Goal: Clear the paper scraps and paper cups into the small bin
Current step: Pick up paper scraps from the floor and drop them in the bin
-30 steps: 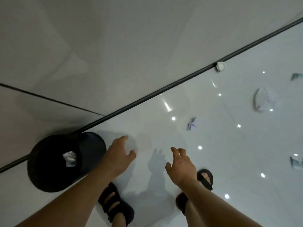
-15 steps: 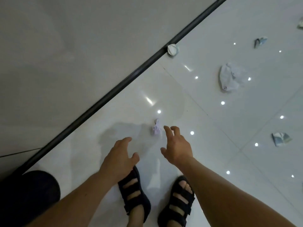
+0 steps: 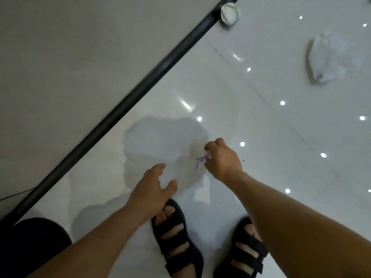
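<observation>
My right hand [image 3: 221, 159] is down at the white tiled floor, its fingers curled round a small crumpled paper scrap [image 3: 200, 163] with purple edges. My left hand [image 3: 152, 186] hovers open beside it, above my left foot, holding nothing. The black small bin [image 3: 30, 243] shows only partly at the bottom left corner. A crushed paper cup [image 3: 228, 13] lies against the black skirting strip at the top. A larger crumpled white paper [image 3: 329, 61] lies on the floor at the upper right.
A grey wall fills the upper left, bounded by the black skirting strip [image 3: 140, 89] running diagonally. My two feet in black sandals [image 3: 176, 241] stand at the bottom centre. Ceiling lights reflect as bright dots on the glossy tiles.
I stepped away from the bin towards the scrap. My right hand dropped onto the scrap and its fingers closed on it. The bin slid to the frame's lower left corner.
</observation>
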`<state>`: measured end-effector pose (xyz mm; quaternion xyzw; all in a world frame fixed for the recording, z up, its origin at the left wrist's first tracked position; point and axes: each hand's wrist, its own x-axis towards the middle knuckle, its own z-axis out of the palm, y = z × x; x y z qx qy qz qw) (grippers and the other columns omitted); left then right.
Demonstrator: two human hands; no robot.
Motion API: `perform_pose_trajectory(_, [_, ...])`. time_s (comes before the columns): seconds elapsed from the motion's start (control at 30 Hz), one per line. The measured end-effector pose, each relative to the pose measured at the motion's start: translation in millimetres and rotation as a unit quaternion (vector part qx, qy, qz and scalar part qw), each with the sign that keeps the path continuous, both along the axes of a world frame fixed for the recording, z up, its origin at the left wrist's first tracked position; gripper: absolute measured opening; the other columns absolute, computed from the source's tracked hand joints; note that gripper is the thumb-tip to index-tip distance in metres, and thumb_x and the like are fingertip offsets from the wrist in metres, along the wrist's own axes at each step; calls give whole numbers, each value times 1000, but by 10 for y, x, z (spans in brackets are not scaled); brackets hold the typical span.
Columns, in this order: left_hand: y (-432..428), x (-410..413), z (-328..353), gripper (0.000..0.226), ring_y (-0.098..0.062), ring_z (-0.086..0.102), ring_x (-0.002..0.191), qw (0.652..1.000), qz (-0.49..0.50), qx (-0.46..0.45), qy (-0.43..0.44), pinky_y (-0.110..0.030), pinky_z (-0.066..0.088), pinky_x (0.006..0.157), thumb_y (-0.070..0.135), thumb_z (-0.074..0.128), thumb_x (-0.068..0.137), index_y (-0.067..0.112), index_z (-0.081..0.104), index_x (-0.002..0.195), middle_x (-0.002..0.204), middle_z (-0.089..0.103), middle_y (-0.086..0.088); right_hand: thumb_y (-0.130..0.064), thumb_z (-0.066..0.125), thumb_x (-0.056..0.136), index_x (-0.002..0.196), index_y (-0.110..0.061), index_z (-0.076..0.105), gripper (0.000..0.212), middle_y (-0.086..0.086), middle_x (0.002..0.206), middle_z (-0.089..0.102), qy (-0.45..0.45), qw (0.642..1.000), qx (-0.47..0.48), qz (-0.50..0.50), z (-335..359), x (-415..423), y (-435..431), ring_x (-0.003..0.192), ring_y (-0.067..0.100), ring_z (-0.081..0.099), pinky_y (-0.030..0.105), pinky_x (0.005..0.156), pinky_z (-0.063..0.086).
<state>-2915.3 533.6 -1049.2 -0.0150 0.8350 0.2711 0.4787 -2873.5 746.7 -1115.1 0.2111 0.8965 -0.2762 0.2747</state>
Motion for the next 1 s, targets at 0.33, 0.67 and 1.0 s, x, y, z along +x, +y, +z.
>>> perform_pose_trajectory(0.33, [707, -394, 920, 58, 0, 57, 95, 988, 111, 106, -32, -11, 39, 68, 38, 63, 88, 33, 37, 139, 122, 50, 16, -18, 67, 87, 102, -19, 66, 15, -5, 98, 60, 152, 986, -63, 17, 1462, -306, 218, 72, 10, 59, 26, 69, 53])
perform_pose_trajectory(0.67, [-140, -143, 289, 56, -16, 55, 104, 994, 106, -24, -2, -25, 39, 86, 28, 62, 90, 21, 39, 140, 127, 50, 0, -45, 69, 84, 150, -36, 14, 86, 4, 152, 20, -19, 989, 13, 148, 271, -541, -213, 115, 30, 52, 38, 86, 54])
perform_pose_trajectory(1.0, [-638, 139, -88, 53, -19, 57, 104, 989, 138, -47, 4, -28, 45, 87, 30, 62, 90, 22, 41, 139, 125, 51, 0, -23, 51, 95, 138, -20, 47, 43, 9, 123, 51, 21, 992, -11, 121, -280, -524, -727, 98, 33, 59, 36, 80, 50])
